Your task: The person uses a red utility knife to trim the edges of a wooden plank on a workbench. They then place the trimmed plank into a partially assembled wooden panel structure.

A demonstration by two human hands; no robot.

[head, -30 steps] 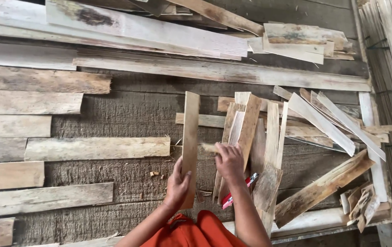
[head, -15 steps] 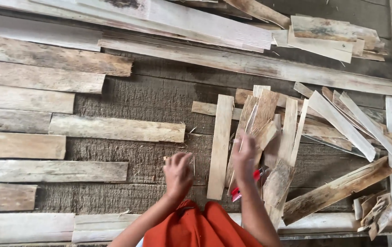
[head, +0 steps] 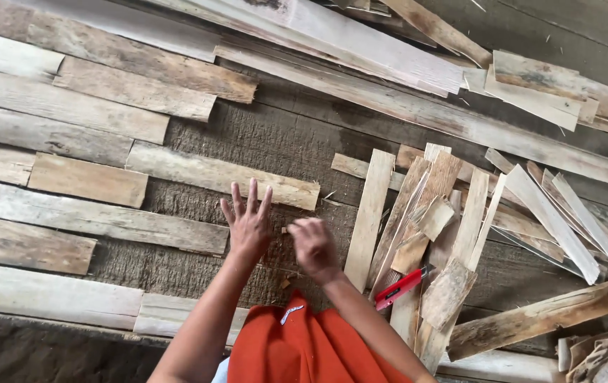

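- Left hand (head: 249, 225): yours, now empty, fingers spread flat over the dark rough floor (head: 261, 149). A second ago it gripped a narrow slat upright by its lower end; that grip is gone.
- Right hand (head: 313, 245): loosely curled, just beside the left. It seems to pinch a small chip, but you cannot tell for sure (too small).
- Narrow slat (head: 368, 216): released, lying flat and upright in view, just right of your right hand, at the left edge of the loose slat pile (head: 453, 213). Sorting of that piece looks finished.
- Red-handled cutter (head: 399, 286): lying among the pile, near your right forearm.
- Flat board (head: 222, 174): ends just above your fingertips.
- Open room: bare floor under both hands; boards hem it left, the pile right.
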